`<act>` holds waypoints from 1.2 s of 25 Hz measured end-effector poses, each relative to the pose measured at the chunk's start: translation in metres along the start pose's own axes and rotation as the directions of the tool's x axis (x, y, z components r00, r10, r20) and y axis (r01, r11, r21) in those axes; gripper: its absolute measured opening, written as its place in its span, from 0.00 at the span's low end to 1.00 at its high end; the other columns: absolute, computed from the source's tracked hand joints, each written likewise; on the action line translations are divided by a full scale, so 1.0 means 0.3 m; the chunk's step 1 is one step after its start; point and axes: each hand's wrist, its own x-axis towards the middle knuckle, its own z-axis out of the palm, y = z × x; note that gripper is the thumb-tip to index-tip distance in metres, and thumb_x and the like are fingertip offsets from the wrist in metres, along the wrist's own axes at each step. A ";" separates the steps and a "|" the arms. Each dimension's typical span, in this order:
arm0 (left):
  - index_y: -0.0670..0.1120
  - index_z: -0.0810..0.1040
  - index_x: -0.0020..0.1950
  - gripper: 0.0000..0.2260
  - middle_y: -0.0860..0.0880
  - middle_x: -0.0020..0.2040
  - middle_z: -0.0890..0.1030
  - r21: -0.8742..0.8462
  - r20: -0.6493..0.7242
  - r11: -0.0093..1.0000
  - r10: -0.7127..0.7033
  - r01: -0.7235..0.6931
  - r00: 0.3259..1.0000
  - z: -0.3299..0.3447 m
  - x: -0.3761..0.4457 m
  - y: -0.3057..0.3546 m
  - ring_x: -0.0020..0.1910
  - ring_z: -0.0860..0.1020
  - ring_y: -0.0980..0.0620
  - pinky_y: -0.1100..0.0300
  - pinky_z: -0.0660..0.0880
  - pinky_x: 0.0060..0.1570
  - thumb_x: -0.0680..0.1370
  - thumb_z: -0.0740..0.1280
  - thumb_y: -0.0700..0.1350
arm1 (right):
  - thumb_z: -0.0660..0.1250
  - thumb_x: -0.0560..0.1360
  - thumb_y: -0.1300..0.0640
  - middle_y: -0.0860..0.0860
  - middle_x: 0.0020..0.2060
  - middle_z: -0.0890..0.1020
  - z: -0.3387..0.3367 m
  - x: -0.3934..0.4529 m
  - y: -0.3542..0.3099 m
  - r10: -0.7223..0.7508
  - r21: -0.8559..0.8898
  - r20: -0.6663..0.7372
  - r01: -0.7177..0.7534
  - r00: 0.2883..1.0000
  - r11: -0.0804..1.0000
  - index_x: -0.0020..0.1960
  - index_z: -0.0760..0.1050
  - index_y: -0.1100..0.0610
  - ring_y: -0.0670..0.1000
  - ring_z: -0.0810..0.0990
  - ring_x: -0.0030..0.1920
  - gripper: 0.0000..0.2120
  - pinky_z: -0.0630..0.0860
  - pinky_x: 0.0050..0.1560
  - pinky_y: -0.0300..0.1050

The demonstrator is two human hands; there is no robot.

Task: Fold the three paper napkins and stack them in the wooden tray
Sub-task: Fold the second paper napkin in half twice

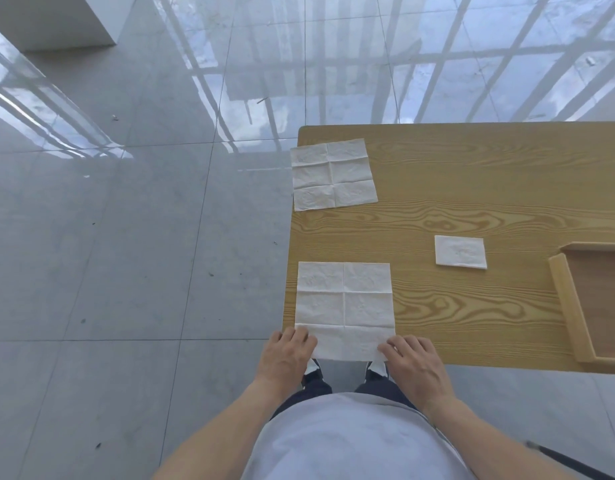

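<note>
An unfolded white napkin (344,308) lies flat at the table's near left corner, its near edge reaching the table edge. My left hand (287,355) pinches its near left corner and my right hand (411,362) pinches its near right corner. A second unfolded napkin (333,174) lies at the far left corner, slightly overhanging the left edge. A small folded napkin (460,251) rests to the right, just left of the wooden tray (566,306), which is partly cut off by the frame's right side and shows nothing inside.
The wooden table (472,188) has its left and near edges in view. Glossy grey floor tiles (126,237) spread to the left and beyond. My feet stand below the near edge.
</note>
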 end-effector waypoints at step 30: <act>0.49 0.78 0.49 0.04 0.53 0.48 0.80 -0.470 0.038 0.799 -0.407 0.376 0.913 -0.085 0.245 -0.138 0.46 0.76 0.52 0.59 0.73 0.48 0.79 0.65 0.46 | 0.63 0.79 0.50 0.40 0.45 0.80 -0.110 0.336 0.114 0.289 0.258 0.184 -0.330 0.939 0.908 0.50 0.77 0.45 0.47 0.76 0.51 0.05 0.66 0.48 0.46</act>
